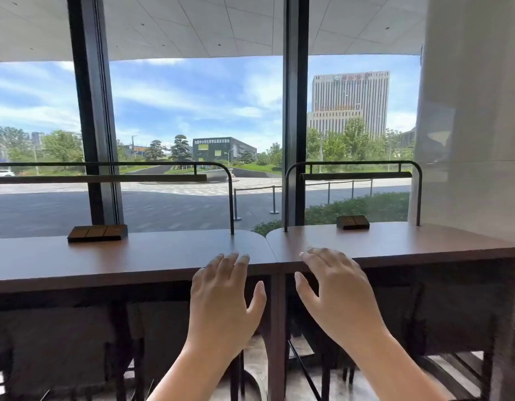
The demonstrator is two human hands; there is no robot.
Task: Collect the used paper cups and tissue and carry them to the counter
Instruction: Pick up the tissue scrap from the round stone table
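Both hands hold nothing. The left hand [224, 296] and right hand [337, 293] are spread palm-down with the fingers straight. Their fingertips lie over the near edges of the left table [134, 256] and right table [409, 241]; contact cannot be confirmed. No paper cups or tissue are in view, so their location is unknown. Judgement: collection has not begun. The next move calls for looking elsewhere to locate them. No containers are seen. The left wooden block [97, 233] and right wooden block [353, 222] sit on the tabletops.
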